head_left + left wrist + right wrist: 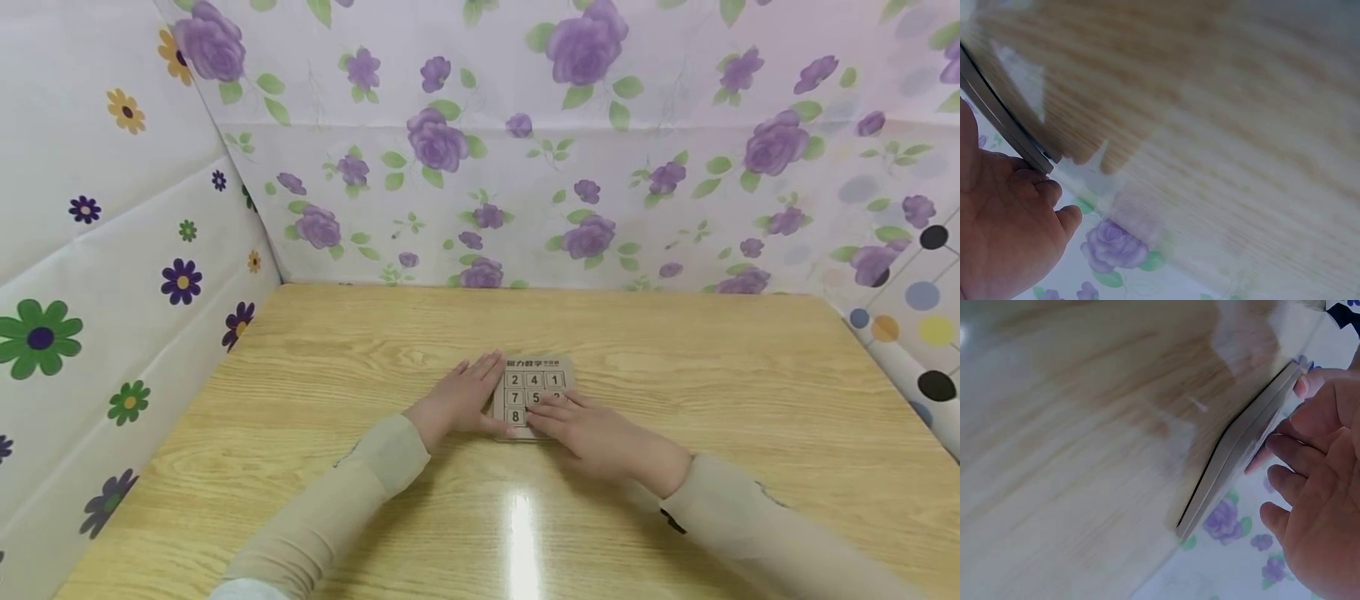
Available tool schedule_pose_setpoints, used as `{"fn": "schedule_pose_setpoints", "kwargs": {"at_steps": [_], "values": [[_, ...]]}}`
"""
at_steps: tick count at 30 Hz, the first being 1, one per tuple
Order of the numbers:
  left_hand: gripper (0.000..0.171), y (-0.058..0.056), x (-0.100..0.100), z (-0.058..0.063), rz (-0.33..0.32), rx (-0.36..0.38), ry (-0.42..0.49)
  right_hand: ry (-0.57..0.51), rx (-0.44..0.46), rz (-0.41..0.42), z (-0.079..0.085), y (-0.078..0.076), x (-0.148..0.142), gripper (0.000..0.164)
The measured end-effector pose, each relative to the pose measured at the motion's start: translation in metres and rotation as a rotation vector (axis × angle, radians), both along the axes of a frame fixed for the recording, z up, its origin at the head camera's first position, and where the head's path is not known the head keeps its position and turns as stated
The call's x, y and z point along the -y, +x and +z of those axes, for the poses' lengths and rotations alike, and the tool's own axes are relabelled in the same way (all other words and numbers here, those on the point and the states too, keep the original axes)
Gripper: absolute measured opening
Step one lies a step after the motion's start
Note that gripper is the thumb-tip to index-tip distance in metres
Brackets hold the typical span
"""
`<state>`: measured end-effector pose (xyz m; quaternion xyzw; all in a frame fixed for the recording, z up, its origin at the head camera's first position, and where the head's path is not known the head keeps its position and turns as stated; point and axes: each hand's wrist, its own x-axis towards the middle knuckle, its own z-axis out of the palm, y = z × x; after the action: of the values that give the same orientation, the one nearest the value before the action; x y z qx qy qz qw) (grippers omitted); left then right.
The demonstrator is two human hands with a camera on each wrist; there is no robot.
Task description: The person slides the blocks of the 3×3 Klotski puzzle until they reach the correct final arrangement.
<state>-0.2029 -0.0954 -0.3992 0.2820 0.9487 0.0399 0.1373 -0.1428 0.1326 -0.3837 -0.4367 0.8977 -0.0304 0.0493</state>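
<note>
Head view: left hand grips the number slide puzzle; right hand, outstretched, grasping nothing, rests over tiles; light, level pressure should suit sliding.

Behind my left hand, toward seven o'clock, I wear a long beige sleeve with a loose, smooth cuff, creases farther up and a whitish patch at its far end. Toward four o'clock, behind my right hand, the matching sleeve carries a small black strip at its opening's eight o'clock and a thin dark mark at twelve.
</note>
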Motion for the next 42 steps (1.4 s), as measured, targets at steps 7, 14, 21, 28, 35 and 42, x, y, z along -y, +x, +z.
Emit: {"fn": "schedule_pose_setpoints", "kwargs": {"at_steps": [7, 14, 21, 28, 35, 42], "values": [[0.115, 0.0, -0.001, -0.002, -0.001, -0.002, 0.004, -0.006, -0.006, 0.026, -0.011, -0.005, 0.01, 0.051], [0.114, -0.001, 0.0, -0.001, 0.005, 0.0, -0.007, -0.002, -0.004, 0.024, -0.009, -0.006, 0.003, 0.053], [0.114, -0.002, 0.001, -0.002, 0.002, -0.002, 0.005, -0.009, 0.0, 0.003, -0.01, -0.005, -0.012, 0.054], [0.115, -0.002, 0.0, -0.002, 0.007, 0.008, 0.001, -0.018, -0.008, 0.005, -0.01, -0.006, -0.014, 0.052], [0.115, -0.002, 0.0, -0.002, 0.007, 0.024, 0.002, -0.054, 0.003, -0.001, -0.008, -0.016, 0.001, 0.051], [0.113, -0.002, 0.001, -0.004, -0.004, 0.015, 0.003, -0.038, 0.048, -0.036, -0.008, -0.026, 0.014, 0.051]]}}
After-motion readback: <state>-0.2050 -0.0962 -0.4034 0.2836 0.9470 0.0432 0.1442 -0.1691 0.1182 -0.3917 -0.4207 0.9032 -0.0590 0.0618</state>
